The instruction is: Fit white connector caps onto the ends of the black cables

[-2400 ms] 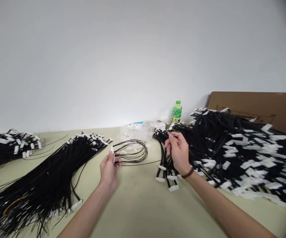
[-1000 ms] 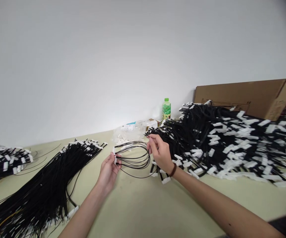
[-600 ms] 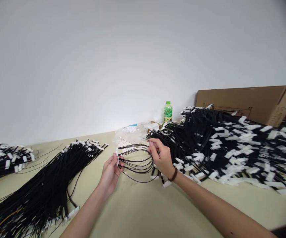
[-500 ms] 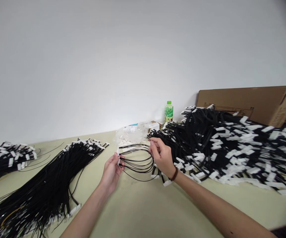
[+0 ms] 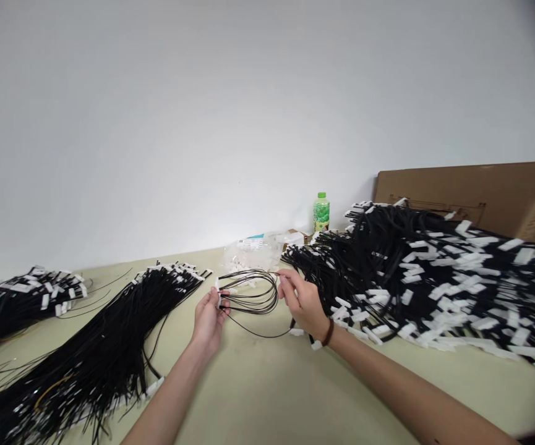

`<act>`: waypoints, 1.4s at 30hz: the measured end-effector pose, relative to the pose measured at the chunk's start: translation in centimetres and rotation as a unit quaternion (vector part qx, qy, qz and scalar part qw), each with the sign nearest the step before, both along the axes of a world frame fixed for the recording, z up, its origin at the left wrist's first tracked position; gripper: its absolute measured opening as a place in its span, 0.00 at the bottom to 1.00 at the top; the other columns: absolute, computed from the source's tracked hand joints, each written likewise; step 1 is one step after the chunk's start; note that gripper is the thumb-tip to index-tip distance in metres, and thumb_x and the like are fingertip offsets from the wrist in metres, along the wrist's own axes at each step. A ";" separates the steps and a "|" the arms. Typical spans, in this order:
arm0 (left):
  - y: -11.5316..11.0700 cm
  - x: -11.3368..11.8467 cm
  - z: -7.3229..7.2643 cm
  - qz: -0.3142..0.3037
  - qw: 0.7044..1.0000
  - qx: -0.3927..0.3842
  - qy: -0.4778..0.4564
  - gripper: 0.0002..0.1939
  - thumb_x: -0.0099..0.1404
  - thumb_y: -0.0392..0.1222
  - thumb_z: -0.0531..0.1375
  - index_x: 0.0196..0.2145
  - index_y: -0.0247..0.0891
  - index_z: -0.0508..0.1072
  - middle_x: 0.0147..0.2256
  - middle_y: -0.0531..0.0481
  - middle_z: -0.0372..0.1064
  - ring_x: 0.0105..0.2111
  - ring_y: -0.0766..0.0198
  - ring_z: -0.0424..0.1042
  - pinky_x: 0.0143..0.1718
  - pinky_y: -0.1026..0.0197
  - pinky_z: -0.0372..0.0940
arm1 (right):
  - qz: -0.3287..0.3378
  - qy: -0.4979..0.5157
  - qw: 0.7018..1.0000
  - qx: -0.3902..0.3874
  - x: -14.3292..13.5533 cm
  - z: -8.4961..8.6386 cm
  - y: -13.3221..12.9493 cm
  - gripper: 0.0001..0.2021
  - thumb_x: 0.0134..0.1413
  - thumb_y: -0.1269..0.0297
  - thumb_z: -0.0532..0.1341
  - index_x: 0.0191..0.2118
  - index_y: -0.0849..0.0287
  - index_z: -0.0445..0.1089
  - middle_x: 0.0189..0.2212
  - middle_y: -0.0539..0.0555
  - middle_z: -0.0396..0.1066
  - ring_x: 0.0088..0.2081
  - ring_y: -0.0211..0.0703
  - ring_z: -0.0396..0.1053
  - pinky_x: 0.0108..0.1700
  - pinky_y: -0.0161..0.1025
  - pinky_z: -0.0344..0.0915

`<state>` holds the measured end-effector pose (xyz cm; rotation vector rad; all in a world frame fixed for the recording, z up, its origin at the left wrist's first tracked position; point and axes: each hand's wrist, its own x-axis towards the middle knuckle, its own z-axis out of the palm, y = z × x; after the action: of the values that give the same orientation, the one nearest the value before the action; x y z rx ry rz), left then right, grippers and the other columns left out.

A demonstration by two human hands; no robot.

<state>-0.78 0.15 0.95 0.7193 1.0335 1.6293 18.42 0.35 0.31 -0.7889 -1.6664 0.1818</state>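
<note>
My left hand point(image 5: 208, 320) pinches a white plug connector point(image 5: 218, 292) between thumb and fingers, its row of contacts facing right. Thin black wires point(image 5: 274, 300) run out of the connector and bend round in loops to its right. One wire hangs lower, curving off toward the right below the loops. With thumb and forefinger together, my right hand point(image 5: 302, 304) grips the end of one black wire, just beyond the loops. A brown band circles the right wrist.
Bundles of black wires point(image 5: 104, 334) with white connectors lie on the left. A large heap of white-ended cables point(image 5: 378, 259) covers the right, before a cardboard box point(image 5: 462, 191). A clear bag point(image 5: 248, 253) of white parts and a green-capped bottle point(image 5: 321, 213) stand by the wall.
My right hand has moved slightly down and pulled away from the loops, still pinching a wire end. The loops have drawn closer together. The whole view has shifted a little left.
</note>
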 end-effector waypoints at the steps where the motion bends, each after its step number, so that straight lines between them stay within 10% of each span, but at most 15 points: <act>1: 0.0 0.0 0.0 0.002 1.000 -0.002 0.000 0.10 0.61 0.38 0.56 0.25 0.30 0.70 0.25 0.50 0.64 0.19 0.74 0.59 0.18 0.70 0.57 | 0.001 -0.002 1.000 0.001 0.0 -0.1 0.0 0.10 0.61 0.66 0.46 0.40 0.61 0.63 0.19 0.46 0.62 0.20 0.33 0.61 0.26 0.30 0.58; 42: -0.3 0.7 -0.7 -0.048 0.997 -0.019 0.056 0.20 0.45 0.53 0.65 0.25 0.31 0.70 0.22 0.53 0.62 0.20 0.72 0.57 0.21 0.67 0.54 | -0.019 -0.082 0.993 0.086 -0.3 -0.7 0.0 0.10 0.62 0.67 0.46 0.41 0.61 0.63 0.26 0.52 0.70 0.24 0.36 0.67 0.29 0.31 0.61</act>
<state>-0.11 -0.18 0.29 0.8303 1.0913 1.4969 18.13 0.32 -0.42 -0.7196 -1.7940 -0.0542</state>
